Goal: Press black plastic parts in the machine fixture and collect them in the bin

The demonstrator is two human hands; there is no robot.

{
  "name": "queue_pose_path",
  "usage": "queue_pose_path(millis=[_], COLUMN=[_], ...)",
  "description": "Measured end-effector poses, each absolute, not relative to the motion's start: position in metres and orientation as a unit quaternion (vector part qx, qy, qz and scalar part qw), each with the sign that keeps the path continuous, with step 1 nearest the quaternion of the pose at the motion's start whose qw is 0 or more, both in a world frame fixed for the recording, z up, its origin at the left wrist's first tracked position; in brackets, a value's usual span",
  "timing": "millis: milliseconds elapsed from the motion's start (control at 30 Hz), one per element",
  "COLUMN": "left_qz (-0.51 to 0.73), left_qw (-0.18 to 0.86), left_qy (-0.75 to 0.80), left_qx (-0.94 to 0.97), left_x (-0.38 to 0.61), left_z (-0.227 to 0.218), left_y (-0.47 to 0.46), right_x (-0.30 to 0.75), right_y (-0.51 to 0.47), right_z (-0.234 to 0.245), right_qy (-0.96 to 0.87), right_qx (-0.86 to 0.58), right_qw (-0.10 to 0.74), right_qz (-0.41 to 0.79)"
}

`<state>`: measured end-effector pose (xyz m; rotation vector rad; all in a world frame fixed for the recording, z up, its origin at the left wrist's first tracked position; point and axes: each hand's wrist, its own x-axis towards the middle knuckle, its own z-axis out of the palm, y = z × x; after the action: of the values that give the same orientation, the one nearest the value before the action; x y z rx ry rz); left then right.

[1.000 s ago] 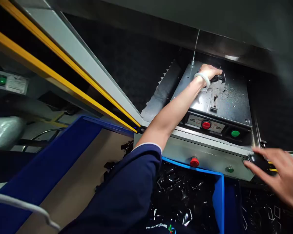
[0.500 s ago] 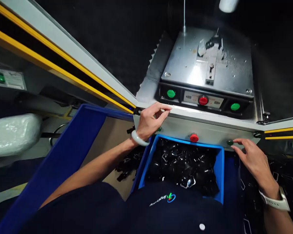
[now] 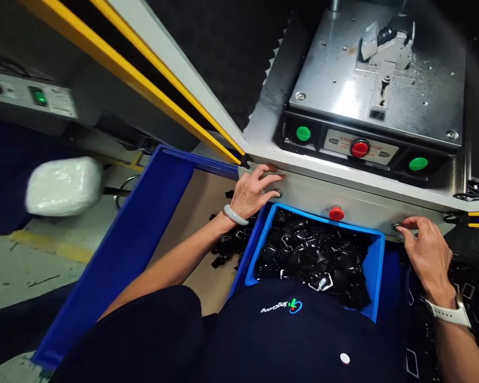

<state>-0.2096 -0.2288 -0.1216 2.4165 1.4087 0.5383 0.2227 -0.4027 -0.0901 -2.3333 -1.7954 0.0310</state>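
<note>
My left hand [image 3: 250, 192] is at the front panel of a grey machine, fingers spread, with its thumb tip on the left push button [image 3: 278, 193]. At the panel's other end, the thumb of my right hand [image 3: 426, 251] touches the right push button [image 3: 397, 226]; its fingers are bent, apart from the thumb, and hold nothing. Between the hands a red button [image 3: 336, 213] sticks out of the panel. Beyond it, a metal plate carries a fixture [image 3: 395, 50] with a small black part and a clear piece in it.
Below the panel stands a blue bin [image 3: 377, 276] heaped with glossy black parts. Green buttons [image 3: 303, 133] flank a red stop button [image 3: 360, 148] on the fixture base. Yellow-edged guard bars [image 3: 175, 90] slant in from the left. A wrapped, padded seat [image 3: 64, 186] is further left.
My left hand has dropped from the panel's top edge to the left button, its fingers spreading. My right thumb has come onto the right button. The view has shifted.
</note>
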Motion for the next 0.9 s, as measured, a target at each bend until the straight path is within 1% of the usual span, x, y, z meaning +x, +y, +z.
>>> queue_pose_path(millis=[67,100,200,300,400,500,600,667,800,833,900], left_qz=[0.247,0.277,0.322,0.269,0.178,0.147,0.155,0.175,0.221,0.238,0.302], left_qw=[0.169,0.178,0.186,0.204,0.257,0.290,0.317,0.335,0.380,0.401,0.480], left_qy=[0.517,0.535,0.615,0.721,0.783,0.797,0.795,0.789,0.782,0.774,0.729], left_qx=[0.802,0.778,0.695,0.605,0.537,0.509,0.494,0.485,0.441,0.428,0.384], left_x=[-0.217,-0.224,-0.255,-0.294,-0.319,-0.320,-0.306,-0.301,-0.306,-0.307,-0.304], left_z=[-0.125,-0.126,-0.132,-0.141,-0.159,-0.183,-0.201,-0.204,-0.185,-0.177,-0.159], left_y=[-0.236,-0.238,-0.242,-0.245,-0.255,-0.271,-0.284,-0.286,-0.282,-0.281,-0.280], right_x=[0.206,0.197,0.169,0.152,0.153,0.158,0.157,0.156,0.156,0.156,0.153], right_y=[-0.412,-0.417,-0.426,-0.427,-0.426,-0.426,-0.427,-0.429,-0.432,-0.431,-0.428], right_z=[-0.094,-0.099,-0.128,-0.159,-0.172,-0.169,-0.161,-0.156,-0.140,-0.134,-0.120], right_qy=[-0.653,-0.681,-0.745,-0.754,-0.752,-0.748,-0.739,-0.721,-0.683,-0.680,-0.673], right_qx=[-0.750,-0.724,-0.652,-0.623,-0.619,-0.632,-0.640,-0.655,-0.684,-0.682,-0.679], right_qw=[0.105,0.108,0.107,0.134,0.139,0.127,0.138,0.156,0.186,0.197,0.227], right_qz=[-0.008,0.004,0.090,0.160,0.176,0.158,0.159,0.165,0.178,0.181,0.188])
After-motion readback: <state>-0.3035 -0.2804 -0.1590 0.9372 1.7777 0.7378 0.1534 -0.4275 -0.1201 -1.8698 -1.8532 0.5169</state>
